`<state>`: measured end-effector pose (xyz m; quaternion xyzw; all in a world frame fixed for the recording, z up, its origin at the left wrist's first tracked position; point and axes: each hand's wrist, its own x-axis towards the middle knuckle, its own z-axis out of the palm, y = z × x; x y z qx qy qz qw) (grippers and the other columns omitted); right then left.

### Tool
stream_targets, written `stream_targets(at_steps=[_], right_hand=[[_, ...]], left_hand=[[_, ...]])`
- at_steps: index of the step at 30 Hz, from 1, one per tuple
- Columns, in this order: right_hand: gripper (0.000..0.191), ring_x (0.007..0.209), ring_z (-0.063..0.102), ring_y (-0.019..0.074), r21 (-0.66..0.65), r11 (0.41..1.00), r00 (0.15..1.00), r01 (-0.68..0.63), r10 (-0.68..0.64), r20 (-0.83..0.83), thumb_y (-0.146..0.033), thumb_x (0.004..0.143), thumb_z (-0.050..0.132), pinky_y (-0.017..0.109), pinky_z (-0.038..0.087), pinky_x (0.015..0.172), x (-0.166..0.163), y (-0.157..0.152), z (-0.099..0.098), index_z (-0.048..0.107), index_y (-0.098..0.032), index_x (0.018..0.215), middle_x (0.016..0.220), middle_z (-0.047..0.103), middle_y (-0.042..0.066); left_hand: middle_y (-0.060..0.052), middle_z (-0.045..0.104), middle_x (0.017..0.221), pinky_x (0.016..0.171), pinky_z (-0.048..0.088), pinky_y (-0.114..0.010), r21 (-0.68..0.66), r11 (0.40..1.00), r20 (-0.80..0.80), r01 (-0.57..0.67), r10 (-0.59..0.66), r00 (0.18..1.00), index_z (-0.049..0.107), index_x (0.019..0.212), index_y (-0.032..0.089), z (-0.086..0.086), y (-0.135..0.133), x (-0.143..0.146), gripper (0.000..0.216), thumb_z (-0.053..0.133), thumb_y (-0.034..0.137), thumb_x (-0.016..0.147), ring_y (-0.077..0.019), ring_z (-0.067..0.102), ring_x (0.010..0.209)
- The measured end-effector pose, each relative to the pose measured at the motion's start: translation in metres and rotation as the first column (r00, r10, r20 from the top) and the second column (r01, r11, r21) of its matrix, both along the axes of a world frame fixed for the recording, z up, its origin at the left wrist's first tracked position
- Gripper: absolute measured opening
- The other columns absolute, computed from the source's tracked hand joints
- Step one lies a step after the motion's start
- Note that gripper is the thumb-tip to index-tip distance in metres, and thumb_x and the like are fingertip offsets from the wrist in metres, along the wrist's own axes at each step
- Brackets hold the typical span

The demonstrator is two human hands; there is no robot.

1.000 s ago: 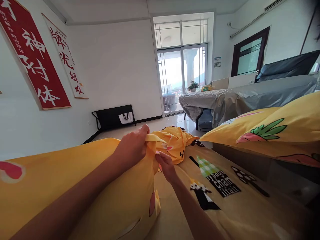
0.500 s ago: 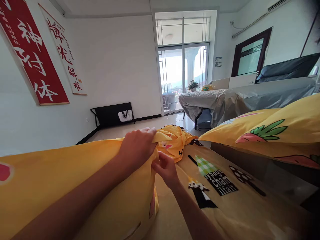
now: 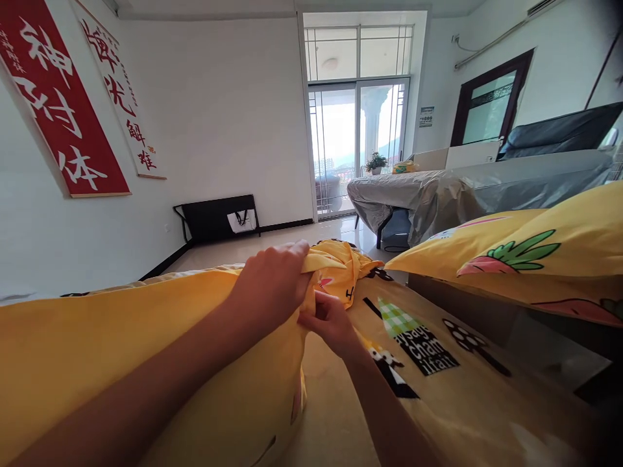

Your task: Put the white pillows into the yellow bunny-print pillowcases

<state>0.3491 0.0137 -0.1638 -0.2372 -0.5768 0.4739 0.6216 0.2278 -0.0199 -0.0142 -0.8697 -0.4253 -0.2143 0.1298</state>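
Observation:
A plump yellow pillow [image 3: 121, 350] lies across the near left, in a yellow printed case. My left hand [image 3: 275, 282] is closed over the case's open end at the pillow's far corner, gripping the fabric. Just below it, my right hand [image 3: 331, 319] pinches the same edge of the case with curled fingers. Loose yellow cloth [image 3: 343, 272] bunches beyond both hands. Everything rests on a tan printed sheet [image 3: 438, 389] with cartoon figures and lettering.
A second yellow pillow [image 3: 535, 256] with a carrot print lies at the right. Behind it stands furniture under a grey cover [image 3: 462, 191]. Red and white banners [image 3: 63, 110] hang on the left wall; a glass balcony door [image 3: 360, 143] is straight ahead.
My right hand has risen and closed in under the left hand on the case's edge. The view has tilted slightly, and the pillow has shifted a little lower in frame.

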Motion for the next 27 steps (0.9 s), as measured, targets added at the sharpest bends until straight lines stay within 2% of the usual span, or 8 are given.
stream_targets(at_steps=[2,4,6,8,11,15,21,27], right_hand=[[0.029,0.067,0.054,0.0145,0.013,0.999,0.999,0.036,-0.036,-0.014,-0.036,0.065,0.077,0.027,0.045,0.062,-0.001,0.003,-0.003,0.064,-0.017,0.082,0.073,0.062,0.000],[0.025,0.066,0.053,0.0139,0.047,0.993,0.994,0.110,-0.109,-0.021,-0.035,0.067,0.075,0.026,0.044,0.061,-0.003,0.003,-0.005,0.064,-0.017,0.080,0.072,0.061,-0.001],[0.020,0.065,0.050,0.0128,0.085,0.975,0.979,0.205,-0.204,-0.022,-0.033,0.069,0.074,0.025,0.042,0.059,-0.006,0.003,-0.006,0.063,-0.017,0.076,0.069,0.059,-0.002],[0.019,0.064,0.048,0.0119,0.106,0.954,0.960,0.279,-0.279,-0.015,-0.032,0.070,0.072,0.023,0.041,0.057,-0.010,0.003,-0.007,0.061,-0.017,0.072,0.066,0.056,-0.002],[0.021,0.062,0.046,0.0113,0.089,0.953,0.957,0.289,-0.288,-0.024,-0.034,0.069,0.073,0.023,0.040,0.057,-0.013,0.005,-0.008,0.060,-0.017,0.070,0.065,0.055,-0.002],[0.026,0.063,0.048,0.0124,0.048,0.980,0.978,0.192,-0.186,-0.096,-0.037,0.065,0.077,0.025,0.042,0.058,-0.015,0.006,-0.009,0.062,-0.017,0.072,0.067,0.057,-0.001],[0.031,0.066,0.052,0.0144,0.054,0.985,0.982,0.164,-0.157,-0.104,-0.040,0.062,0.080,0.026,0.045,0.061,-0.016,0.007,-0.011,0.066,-0.017,0.078,0.071,0.062,0.000],[0.032,0.068,0.055,0.0158,0.076,0.985,0.986,0.157,-0.152,-0.073,-0.044,0.065,0.078,0.028,0.048,0.062,-0.015,0.006,-0.011,0.066,-0.018,0.079,0.074,0.063,0.002]], left_hand=[[-0.004,0.060,0.080,0.058,0.035,-0.030,0.229,0.973,-0.040,-0.017,0.026,0.999,0.052,0.086,0.018,-0.006,0.001,-0.003,0.009,0.044,0.020,0.086,-0.0176,0.053,0.067],[-0.008,0.060,0.091,0.067,0.036,-0.033,0.516,0.856,-0.090,0.036,0.012,0.996,0.054,0.100,0.017,-0.020,-0.008,-0.006,0.016,0.044,0.016,0.087,-0.0207,0.054,0.079],[-0.007,0.059,0.085,0.066,0.035,-0.035,0.648,0.750,-0.197,0.129,0.001,0.980,0.057,0.099,0.018,-0.041,-0.022,-0.012,0.018,0.044,0.015,0.086,-0.0214,0.053,0.076],[-0.005,0.053,0.068,0.060,0.032,-0.036,0.621,0.772,-0.296,0.137,0.069,0.953,0.059,0.083,0.019,-0.065,-0.036,-0.019,0.015,0.044,0.015,0.085,-0.0205,0.048,0.063],[-0.005,0.048,0.062,0.056,0.031,-0.037,0.558,0.829,-0.347,-0.040,0.277,0.896,0.055,0.069,0.019,-0.093,-0.044,-0.029,0.018,0.046,0.019,0.084,-0.0219,0.045,0.058],[-0.006,0.048,0.066,0.058,0.032,-0.037,0.584,0.804,-0.365,-0.112,0.383,0.849,0.054,0.070,0.019,-0.108,-0.039,-0.034,0.011,0.049,0.012,0.077,-0.0237,0.046,0.063],[-0.004,0.049,0.065,0.060,0.032,-0.037,0.523,0.852,-0.370,-0.023,0.250,0.895,0.055,0.069,0.019,-0.105,-0.031,-0.039,0.014,0.052,0.005,0.067,-0.0234,0.045,0.063],[-0.002,0.053,0.064,0.064,0.031,-0.036,0.423,0.906,-0.206,0.020,0.075,0.976,0.056,0.068,0.020,-0.104,-0.031,-0.039,0.012,0.052,0.009,0.072,-0.0216,0.046,0.063]])
